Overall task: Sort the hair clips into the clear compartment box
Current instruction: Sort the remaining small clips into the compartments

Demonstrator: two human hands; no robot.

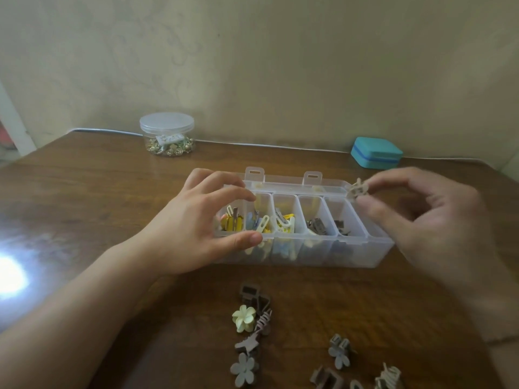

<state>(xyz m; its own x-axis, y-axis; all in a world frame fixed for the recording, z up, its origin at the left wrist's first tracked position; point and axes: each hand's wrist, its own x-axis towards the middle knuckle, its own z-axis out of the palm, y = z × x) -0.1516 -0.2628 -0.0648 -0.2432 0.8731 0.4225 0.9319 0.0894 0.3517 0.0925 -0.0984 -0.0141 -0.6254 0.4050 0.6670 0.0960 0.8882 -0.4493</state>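
Observation:
A clear compartment box (362,255) lies open in the middle of the wooden table, its compartments holding yellow, blue, white and brown clips. My left hand (193,226) grips the box's left end, thumb on the front wall and fingers over the back. My right hand (427,217) hovers over the box's right end and pinches a small beige claw clip (356,188) between thumb and forefinger, above the rightmost compartment. Loose clips lie near the front edge: a pale yellow flower clip (243,318), a grey flower clip (244,369), brown claw clips (250,293).
A round clear jar (167,133) with gold pieces stands at the back left by the wall. A teal case (375,155) sits at the back right. More grey and brown clips (339,353) lie at the front right. A bright glare marks the table's left side.

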